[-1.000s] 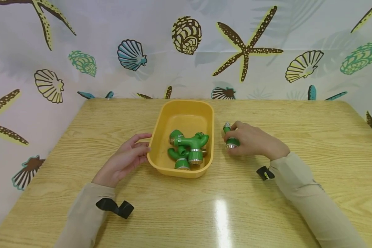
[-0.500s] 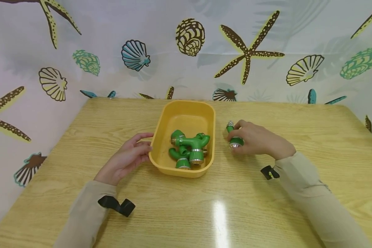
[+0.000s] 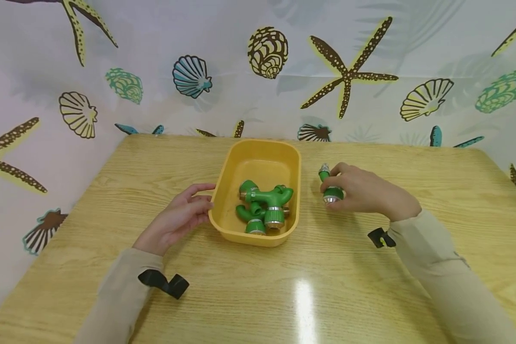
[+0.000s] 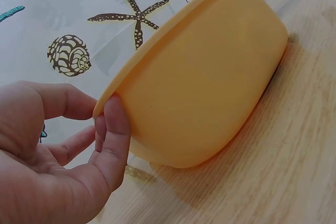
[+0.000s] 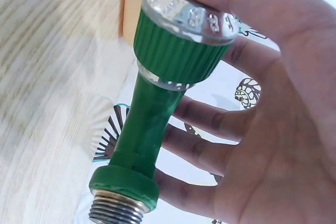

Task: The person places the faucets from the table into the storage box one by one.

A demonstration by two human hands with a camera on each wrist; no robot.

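My left hand [image 3: 178,217] holds the left rim of the yellow basin [image 3: 230,234]; in the left wrist view its thumb [image 4: 116,116] lies on the outer wall, with another fingertip at the rim. To the right of the basin, my right hand [image 3: 363,191] grips a green nozzle [image 3: 333,192]. The right wrist view shows the nozzle's [image 5: 149,124] chrome head, ribbed green collar, tapered neck and threaded metal end. There the thumb presses on the chrome head while the other fingers lie along the far side, partly hidden behind it.
Several green fittings [image 3: 264,197] with brass threads and chrome rings lie heaped in the near half of the basin. A wooden table [image 3: 249,286] carries everything. Behind it hangs a white cloth [image 3: 232,95] printed with shells and starfish. Black straps [image 3: 165,284] circle both sleeves.
My right hand has shifted slightly right and away with the nozzle, a little farther from the basin. My left hand keeps its place at the rim. The head view has swung slightly.
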